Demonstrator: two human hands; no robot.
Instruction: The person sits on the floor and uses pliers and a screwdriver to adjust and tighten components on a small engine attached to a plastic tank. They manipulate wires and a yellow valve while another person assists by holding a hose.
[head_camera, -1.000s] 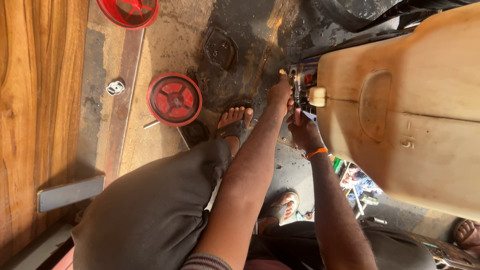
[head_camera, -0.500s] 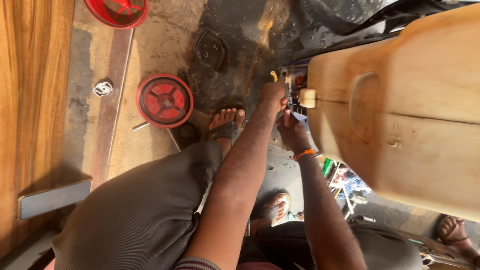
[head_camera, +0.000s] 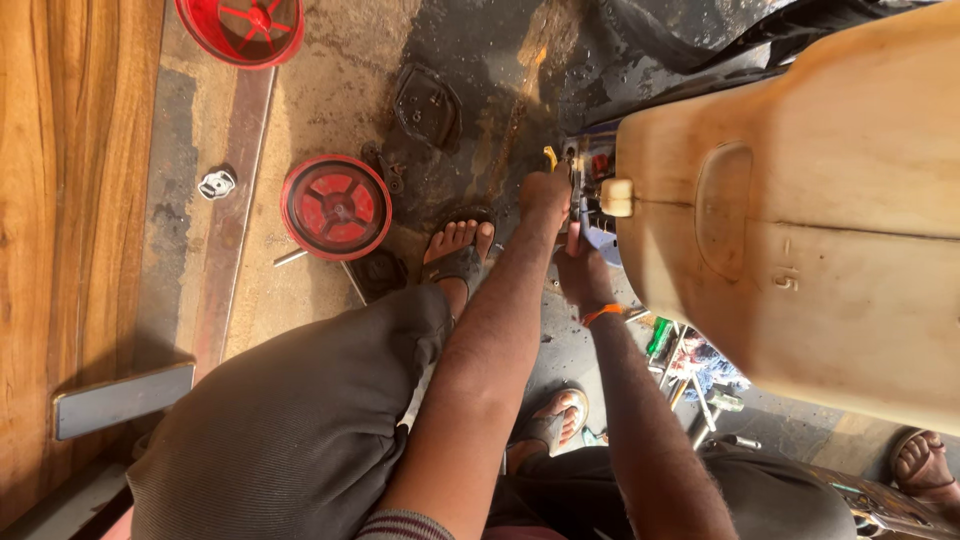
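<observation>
My left hand is a closed fist at a small blue and red mechanism, with a yellow-tipped tool sticking out above the fist. Just below it my right hand, with an orange band at the wrist, is closed on a slim metal piece at the same mechanism. A large tan plastic jerrycan lies on its side right against the mechanism, its cap pointing at my hands. Much of the mechanism is hidden by the can and my fingers.
Two red round lids lie on the oily concrete floor, with a black rubber part and a small white fitting. A wooden panel runs along the left. Loose tools sit under the can. Another person's foot shows at bottom right.
Both hands stay at the same spot on the mechanism. The view has drifted slightly, so the lids and the can sit a little differently in frame.
</observation>
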